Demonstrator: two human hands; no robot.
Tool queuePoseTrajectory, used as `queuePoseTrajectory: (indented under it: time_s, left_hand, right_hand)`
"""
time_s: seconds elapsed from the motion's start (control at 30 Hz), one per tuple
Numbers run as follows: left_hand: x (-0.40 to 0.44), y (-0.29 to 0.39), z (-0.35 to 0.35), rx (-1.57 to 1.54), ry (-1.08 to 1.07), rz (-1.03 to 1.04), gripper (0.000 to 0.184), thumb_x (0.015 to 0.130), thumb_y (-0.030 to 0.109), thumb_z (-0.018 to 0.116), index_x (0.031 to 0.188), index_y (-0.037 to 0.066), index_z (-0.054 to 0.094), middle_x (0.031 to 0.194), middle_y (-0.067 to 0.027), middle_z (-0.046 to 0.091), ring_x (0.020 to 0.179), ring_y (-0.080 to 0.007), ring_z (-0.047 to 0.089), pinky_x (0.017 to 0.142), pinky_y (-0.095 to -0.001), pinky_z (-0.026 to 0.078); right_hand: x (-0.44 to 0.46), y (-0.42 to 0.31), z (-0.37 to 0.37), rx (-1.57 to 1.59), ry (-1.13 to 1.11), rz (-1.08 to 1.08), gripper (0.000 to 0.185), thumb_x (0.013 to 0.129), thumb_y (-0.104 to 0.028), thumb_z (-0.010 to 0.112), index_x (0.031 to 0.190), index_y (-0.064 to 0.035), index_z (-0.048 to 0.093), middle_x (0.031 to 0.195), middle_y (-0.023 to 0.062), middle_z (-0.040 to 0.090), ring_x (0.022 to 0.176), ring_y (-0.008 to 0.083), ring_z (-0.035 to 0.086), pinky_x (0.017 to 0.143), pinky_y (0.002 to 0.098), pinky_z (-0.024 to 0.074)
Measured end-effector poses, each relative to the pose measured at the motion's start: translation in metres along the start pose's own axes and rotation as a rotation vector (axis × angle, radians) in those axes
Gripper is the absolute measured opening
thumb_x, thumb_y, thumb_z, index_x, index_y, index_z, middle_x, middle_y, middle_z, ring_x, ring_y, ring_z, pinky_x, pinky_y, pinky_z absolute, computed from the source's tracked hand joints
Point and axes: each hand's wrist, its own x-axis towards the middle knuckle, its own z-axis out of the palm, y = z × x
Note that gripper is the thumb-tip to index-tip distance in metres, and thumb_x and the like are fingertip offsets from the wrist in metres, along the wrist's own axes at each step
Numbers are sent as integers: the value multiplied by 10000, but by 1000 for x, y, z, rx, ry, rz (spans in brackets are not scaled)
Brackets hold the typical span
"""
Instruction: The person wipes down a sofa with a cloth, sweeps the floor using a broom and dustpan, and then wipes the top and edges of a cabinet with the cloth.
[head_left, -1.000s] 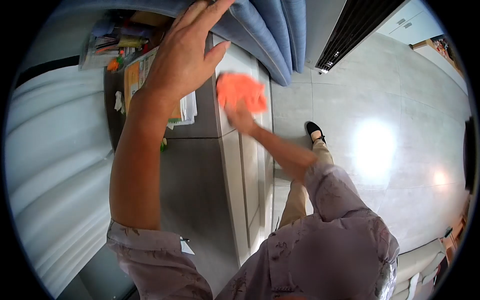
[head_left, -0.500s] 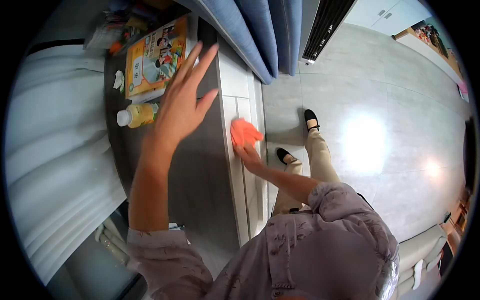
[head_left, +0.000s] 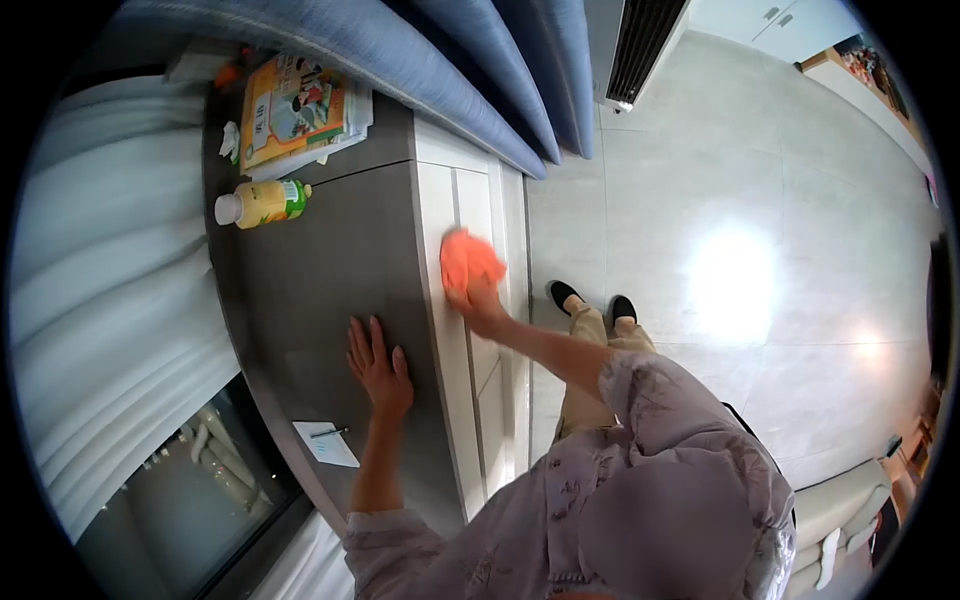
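My left hand lies flat on the dark grey cabinet top, fingers stretched out and nothing in them. A notepad with a pen across it rests just beside my left wrist. My right hand grips an orange cloth and presses it against the white cabinet front, near its upper edge. Parts of the fingers are covered by the cloth. Farther along the top, a bottle of yellow drink with a white cap lies on its side.
An orange textbook lies on papers at the far end, with a crumpled tissue beside it. Blue curtains hang over the far corner. White curtains and a dark window border the left. Grey floor tiles extend to the right.
My left hand has come down from the air over the bottle and book onto the cabinet top, nearer my body. The cloth has shifted slightly left. My feet have moved closer together.
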Motion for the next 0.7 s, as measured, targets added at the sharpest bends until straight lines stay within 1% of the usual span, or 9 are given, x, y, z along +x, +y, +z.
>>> queuePoseTrajectory:
  time_s: [0.07,0.17,0.2,0.3,0.33,0.43,0.5,0.6,0.7]
  left_hand:
    - [9,5,6,15,81,-6,547,941,349,372,1420,95,303,1488,-180,209,1355,-378,224,1069,-553,141]
    - [19,11,2,11,116,6,564,943,402,303,1413,90,321,1486,-172,224,1357,-376,223,1072,-547,137]
    - [20,11,3,10,116,-5,566,944,403,298,1412,85,323,1482,-173,234,1357,-374,224,1074,-544,136]
    - [22,9,5,11,126,10,569,944,405,296,1407,77,330,1478,-173,247,1358,-371,223,1076,-538,134]
    - [24,9,4,9,141,30,569,944,405,298,1405,74,334,1477,-173,249,1359,-370,222,1078,-536,133]
    - [24,4,7,25,137,32,568,941,401,309,1402,71,338,1474,-175,256,1360,-367,222,1081,-523,140]
    - [23,4,7,24,128,25,569,940,398,315,1401,65,336,1471,-181,258,1358,-370,225,1081,-517,144]
    - [23,1,8,8,127,32,570,937,388,324,1399,53,335,1465,-194,263,1350,-378,236,1080,-506,153]
    - [21,4,7,-16,134,52,568,936,377,330,1396,43,338,1459,-203,270,1340,-387,250,1077,-502,157]
  right_hand:
    - [50,61,7,-526,89,-87,403,924,-354,426,1038,10,558,962,226,548,881,382,482,844,520,331]
    - [117,66,-11,140,337,97,408,940,-383,441,999,15,504,854,155,583,793,296,553,714,403,423]
    - [125,84,-14,164,193,228,436,962,-382,400,1118,17,482,1014,150,582,906,248,541,816,379,417]
    - [86,108,3,61,288,125,537,966,-397,375,1283,36,387,1285,163,441,1216,245,371,1040,383,248]
    - [55,101,4,135,241,305,561,964,-394,376,1321,38,356,1348,167,385,1300,260,292,1092,390,172]
    - [23,104,17,375,26,418,503,963,-373,395,1246,41,440,1161,172,561,1134,267,469,975,389,320]
    - [35,70,10,109,428,-90,470,966,-370,393,1268,-13,441,1090,148,595,1038,252,524,907,386,381]
    - [107,70,-22,183,262,24,437,955,-366,423,1195,-9,497,1024,168,606,953,249,558,841,389,419]
    - [138,78,-21,289,454,155,441,939,-378,450,1078,33,531,878,188,607,852,267,571,764,393,434]
